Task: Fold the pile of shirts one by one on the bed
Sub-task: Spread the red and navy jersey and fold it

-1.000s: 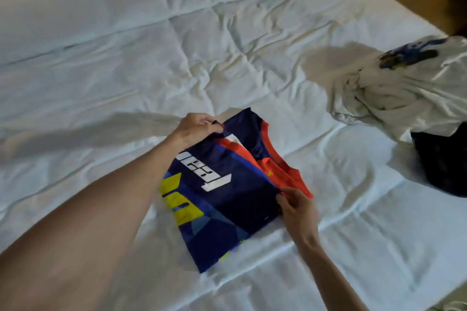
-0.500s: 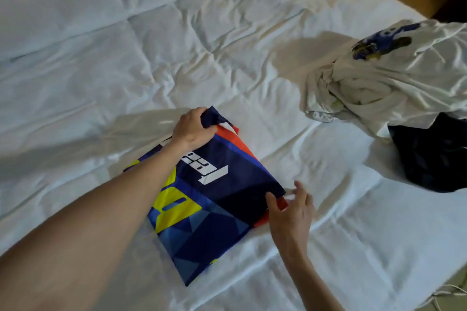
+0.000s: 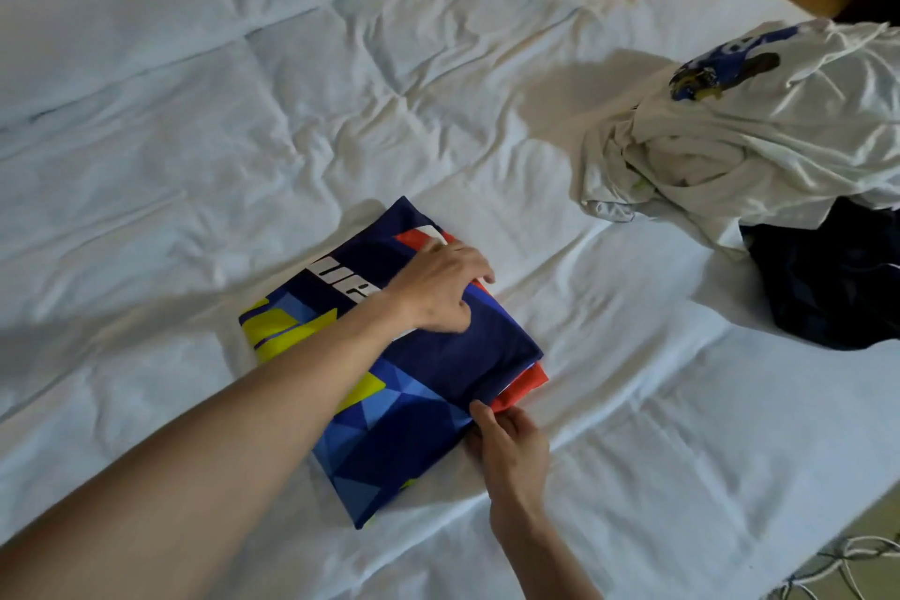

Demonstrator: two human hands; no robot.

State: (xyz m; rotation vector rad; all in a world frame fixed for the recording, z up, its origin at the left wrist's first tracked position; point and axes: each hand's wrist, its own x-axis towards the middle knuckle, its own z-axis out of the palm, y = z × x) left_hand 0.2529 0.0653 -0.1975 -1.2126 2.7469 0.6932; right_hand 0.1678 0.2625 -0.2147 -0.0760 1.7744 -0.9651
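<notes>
Fingers [image 3: 479,412] on diagonal folded jersey [image 3: 414,385]

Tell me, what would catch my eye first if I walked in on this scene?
Probably the folded jersey, bright blue, yellow and orange against the white bed, near its front edge. The left hand rests flat on top of it while the right hand pinches its near corner. Off to the right sits a rumpled pile: a white shirt over a dark garment.

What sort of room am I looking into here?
Most likely a bedroom: a bed with a rumpled white quilted duvet, a pile of unfolded shirts on it, and a folded blue jersey.
</notes>
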